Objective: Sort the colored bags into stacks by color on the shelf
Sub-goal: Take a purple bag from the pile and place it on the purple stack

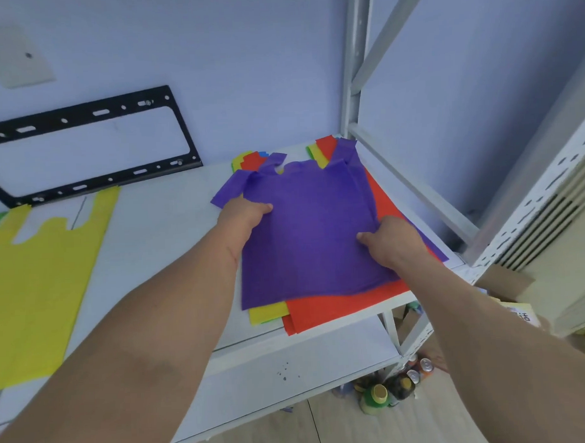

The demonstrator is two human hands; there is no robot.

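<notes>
Both hands pinch a purple bag [305, 234] lying atop the mixed pile on the shelf [172, 225]: left hand [243, 216] on its left edge, right hand [393, 239] on its right, handles pointing away.

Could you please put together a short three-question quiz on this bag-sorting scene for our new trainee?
1. True or false: both hands grip the purple bag.
2. Which colour lies directly under it at the front right? A red, B blue, C white.
3. Fill in: the separate stack at the far left of the shelf is ____.

Key: 1 true, left hand and right hand pinch its edges. 2 A, red bag. 3 yellow, yellow bag.
</notes>
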